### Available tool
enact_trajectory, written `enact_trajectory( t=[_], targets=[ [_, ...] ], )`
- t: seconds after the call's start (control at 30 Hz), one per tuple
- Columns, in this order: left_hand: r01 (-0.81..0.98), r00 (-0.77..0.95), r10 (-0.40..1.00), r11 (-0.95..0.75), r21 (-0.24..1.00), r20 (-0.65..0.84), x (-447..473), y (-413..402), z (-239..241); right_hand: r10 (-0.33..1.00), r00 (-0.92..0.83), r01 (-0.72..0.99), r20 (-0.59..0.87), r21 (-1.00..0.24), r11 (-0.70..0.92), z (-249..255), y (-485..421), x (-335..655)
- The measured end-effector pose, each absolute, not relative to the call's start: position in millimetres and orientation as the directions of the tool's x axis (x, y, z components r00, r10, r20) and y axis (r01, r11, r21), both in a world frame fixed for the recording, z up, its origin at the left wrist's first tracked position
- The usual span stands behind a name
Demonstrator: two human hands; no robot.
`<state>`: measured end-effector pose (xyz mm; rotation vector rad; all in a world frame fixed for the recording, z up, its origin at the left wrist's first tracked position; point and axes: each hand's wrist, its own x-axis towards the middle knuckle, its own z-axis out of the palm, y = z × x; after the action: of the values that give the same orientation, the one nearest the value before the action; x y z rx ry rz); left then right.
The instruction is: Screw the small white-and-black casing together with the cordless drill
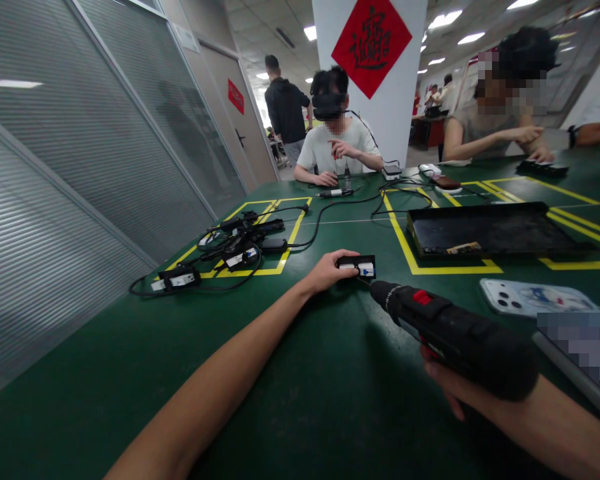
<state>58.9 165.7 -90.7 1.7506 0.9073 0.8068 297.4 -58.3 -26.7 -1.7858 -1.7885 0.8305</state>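
Note:
My left hand (329,270) reaches across the green table (290,400) and grips a small black adapter (359,266) with white labels, holding it flat on the surface. My right hand (447,383) is wrapped under a black electric screwdriver (450,333) with a red switch. The screwdriver's tip points at the adapter's near right edge and touches or nearly touches it.
A pile of black adapters with cables (230,250) lies in a yellow-taped box at left. A black tray (490,230) sits in another yellow box at right. A phone (530,297) lies by my right arm. Other people sit working at the far side.

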Motion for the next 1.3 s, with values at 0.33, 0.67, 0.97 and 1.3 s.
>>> enact_trajectory(
  t=[0.33, 0.67, 0.97, 1.3],
  targets=[
    [0.215, 0.506, 0.857, -0.233, 0.948, 0.096, 60, 163, -88, 0.975, -0.02, 0.607, -0.222, -0.778, -0.165, -17, -51, 296],
    [0.213, 0.502, 0.859, -0.236, 0.948, 0.101, 58, 166, -92, 0.969, 0.004, 0.47, -0.247, -0.855, -0.22, -24, -46, 284],
    [0.23, 0.5, 0.859, -0.255, 0.939, 0.111, 58, 165, -92, 0.968, 0.023, 0.332, -0.249, -0.912, -0.242, -25, -41, 271],
    [0.222, 0.503, 0.856, -0.257, 0.941, 0.115, 57, 163, -89, 0.964, 0.014, 0.296, -0.265, -0.92, -0.257, -21, -43, 275]
  ],
)
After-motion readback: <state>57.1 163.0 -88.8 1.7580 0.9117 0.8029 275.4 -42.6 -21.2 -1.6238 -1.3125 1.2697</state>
